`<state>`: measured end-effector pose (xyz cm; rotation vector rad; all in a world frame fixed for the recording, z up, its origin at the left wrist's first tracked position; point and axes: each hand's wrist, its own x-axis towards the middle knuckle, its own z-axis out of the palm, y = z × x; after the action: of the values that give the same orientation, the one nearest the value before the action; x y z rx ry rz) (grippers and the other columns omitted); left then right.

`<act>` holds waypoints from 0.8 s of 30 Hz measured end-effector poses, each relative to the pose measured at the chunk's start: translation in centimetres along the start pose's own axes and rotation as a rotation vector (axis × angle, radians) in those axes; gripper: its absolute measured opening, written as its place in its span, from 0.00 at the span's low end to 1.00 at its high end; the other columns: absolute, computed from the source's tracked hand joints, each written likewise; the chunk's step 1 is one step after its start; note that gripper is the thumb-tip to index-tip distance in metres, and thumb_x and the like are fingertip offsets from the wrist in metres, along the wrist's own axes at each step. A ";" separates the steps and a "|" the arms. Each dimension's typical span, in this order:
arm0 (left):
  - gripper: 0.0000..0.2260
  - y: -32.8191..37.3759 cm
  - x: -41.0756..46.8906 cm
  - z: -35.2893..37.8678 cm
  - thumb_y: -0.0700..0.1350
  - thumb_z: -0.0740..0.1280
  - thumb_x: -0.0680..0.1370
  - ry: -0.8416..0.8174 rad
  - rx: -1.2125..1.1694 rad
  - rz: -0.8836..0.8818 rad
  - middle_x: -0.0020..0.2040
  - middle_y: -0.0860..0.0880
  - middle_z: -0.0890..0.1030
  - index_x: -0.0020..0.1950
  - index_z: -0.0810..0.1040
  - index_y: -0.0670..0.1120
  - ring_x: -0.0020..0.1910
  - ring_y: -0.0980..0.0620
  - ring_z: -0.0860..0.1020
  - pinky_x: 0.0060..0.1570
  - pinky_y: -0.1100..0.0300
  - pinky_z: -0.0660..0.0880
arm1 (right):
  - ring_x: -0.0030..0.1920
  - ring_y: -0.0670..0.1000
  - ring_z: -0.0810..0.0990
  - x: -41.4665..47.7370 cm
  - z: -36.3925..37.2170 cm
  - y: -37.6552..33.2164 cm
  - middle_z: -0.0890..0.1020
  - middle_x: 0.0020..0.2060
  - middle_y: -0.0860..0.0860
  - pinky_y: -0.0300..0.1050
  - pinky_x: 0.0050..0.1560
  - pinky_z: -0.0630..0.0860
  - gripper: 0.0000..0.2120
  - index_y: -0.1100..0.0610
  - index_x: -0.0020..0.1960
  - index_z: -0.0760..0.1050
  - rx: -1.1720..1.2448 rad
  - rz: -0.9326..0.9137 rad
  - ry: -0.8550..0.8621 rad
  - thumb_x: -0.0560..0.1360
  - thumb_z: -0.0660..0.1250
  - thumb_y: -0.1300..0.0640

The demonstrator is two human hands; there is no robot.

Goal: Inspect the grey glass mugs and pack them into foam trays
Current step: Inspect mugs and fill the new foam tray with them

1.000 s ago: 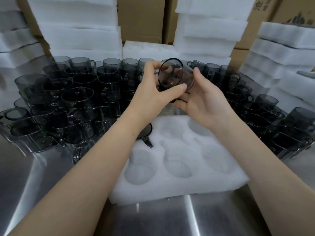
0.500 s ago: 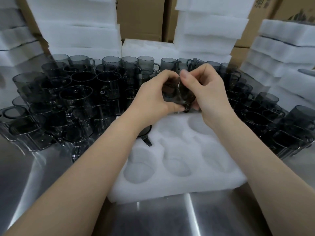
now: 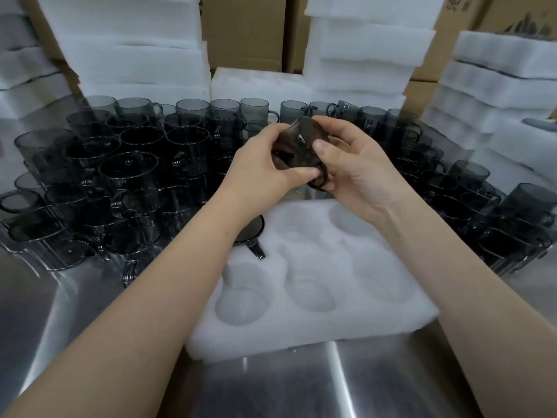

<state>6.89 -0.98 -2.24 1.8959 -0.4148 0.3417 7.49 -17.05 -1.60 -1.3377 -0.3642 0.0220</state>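
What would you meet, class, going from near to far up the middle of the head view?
Shiny steel table, white foam tray with round pockets, hand-held grey glass mug, back row of standing grey glass mugs, low white foam block, brown cardboard box.

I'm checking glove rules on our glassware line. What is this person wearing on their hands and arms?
Nothing. The left hand and right hand are bare: no gloves, rings or watch show. The left forearm and right forearm are bare as well, no sleeve reaching into view. The right thumbnail looks short and unpainted.
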 end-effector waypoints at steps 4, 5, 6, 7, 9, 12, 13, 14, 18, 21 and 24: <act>0.24 0.1 0.0 0.2 0.45 0.79 0.66 -0.015 0.131 0.037 0.52 0.55 0.81 0.60 0.77 0.51 0.52 0.57 0.78 0.51 0.71 0.71 | 0.34 0.48 0.79 -0.3 0.7 0.0 0.80 0.40 0.47 0.40 0.27 0.71 0.16 0.49 0.49 0.73 -0.232 -0.050 0.134 0.65 0.75 0.52; 0.26 0.1 0.0 0.3 0.45 0.80 0.65 -0.023 0.151 0.051 0.53 0.56 0.81 0.61 0.77 0.51 0.52 0.58 0.77 0.50 0.73 0.70 | 0.33 0.46 0.79 -0.3 0.9 0.0 0.79 0.39 0.47 0.40 0.26 0.72 0.15 0.49 0.47 0.72 -0.270 -0.087 0.169 0.66 0.75 0.51; 0.26 0.2 -0.1 0.4 0.44 0.80 0.65 -0.033 0.159 0.069 0.52 0.56 0.81 0.61 0.77 0.51 0.52 0.58 0.77 0.50 0.74 0.70 | 0.33 0.44 0.78 -0.4 1.1 0.1 0.78 0.37 0.46 0.40 0.27 0.73 0.14 0.50 0.44 0.71 -0.316 -0.133 0.206 0.67 0.75 0.50; 0.28 0.3 -0.2 0.4 0.44 0.80 0.64 -0.042 0.162 0.085 0.52 0.57 0.80 0.62 0.77 0.51 0.52 0.59 0.77 0.50 0.74 0.69 | 0.33 0.42 0.77 -0.3 1.1 0.1 0.77 0.35 0.44 0.40 0.29 0.73 0.13 0.51 0.43 0.71 -0.370 -0.180 0.245 0.69 0.75 0.49; 0.29 0.3 -0.3 0.5 0.43 0.81 0.64 -0.051 0.162 0.098 0.51 0.58 0.80 0.63 0.77 0.51 0.52 0.58 0.77 0.52 0.72 0.70 | 0.36 0.43 0.75 -0.1 1.1 0.0 0.76 0.33 0.43 0.41 0.36 0.74 0.12 0.51 0.40 0.70 -0.432 -0.227 0.307 0.73 0.72 0.49; 0.28 0.3 -0.2 0.5 0.42 0.81 0.64 -0.053 0.105 0.079 0.52 0.56 0.80 0.61 0.77 0.51 0.53 0.54 0.78 0.58 0.62 0.74 | 0.38 0.49 0.74 0.1 0.9 -0.1 0.75 0.34 0.48 0.44 0.36 0.72 0.12 0.51 0.39 0.70 -0.382 -0.217 0.354 0.79 0.66 0.51; 0.27 0.3 -0.3 0.5 0.42 0.81 0.64 -0.051 0.080 0.071 0.52 0.56 0.81 0.60 0.77 0.52 0.53 0.54 0.79 0.59 0.58 0.75 | 0.35 0.48 0.74 0.1 0.8 -0.1 0.75 0.33 0.48 0.41 0.32 0.71 0.11 0.51 0.39 0.71 -0.361 -0.208 0.355 0.81 0.64 0.52; 0.26 0.3 -0.2 0.6 0.42 0.81 0.65 -0.047 0.063 0.066 0.52 0.55 0.81 0.59 0.76 0.52 0.54 0.54 0.79 0.60 0.56 0.75 | 0.31 0.47 0.74 0.0 0.7 0.0 0.76 0.33 0.48 0.38 0.28 0.69 0.11 0.52 0.40 0.72 -0.334 -0.191 0.347 0.82 0.62 0.53; 0.25 0.5 -0.2 0.6 0.49 0.79 0.63 0.036 -0.018 0.025 0.53 0.54 0.81 0.57 0.75 0.52 0.50 0.53 0.81 0.58 0.51 0.77 | 0.28 0.48 0.72 0.0 0.5 -0.1 0.78 0.39 0.53 0.38 0.23 0.65 0.13 0.54 0.48 0.77 -0.105 -0.135 0.276 0.84 0.56 0.54; 0.23 0.6 -0.2 0.2 0.52 0.78 0.64 0.154 -0.078 -0.013 0.53 0.53 0.82 0.56 0.75 0.50 0.51 0.54 0.82 0.56 0.51 0.78 | 0.29 0.49 0.74 0.3 0.4 -0.1 0.76 0.41 0.55 0.41 0.25 0.69 0.13 0.55 0.46 0.76 -0.084 -0.029 0.230 0.81 0.60 0.47; 0.22 0.4 -0.2 0.0 0.50 0.79 0.67 0.190 -0.060 -0.028 0.54 0.54 0.82 0.56 0.74 0.51 0.53 0.57 0.80 0.57 0.54 0.78 | 0.28 0.49 0.74 0.2 0.6 0.1 0.77 0.33 0.52 0.41 0.26 0.70 0.19 0.54 0.41 0.75 -0.263 0.059 0.082 0.77 0.61 0.39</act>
<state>6.53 -1.04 -1.96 1.7911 -0.2682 0.4808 7.59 -16.41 -1.55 -1.6043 -0.2643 -0.0327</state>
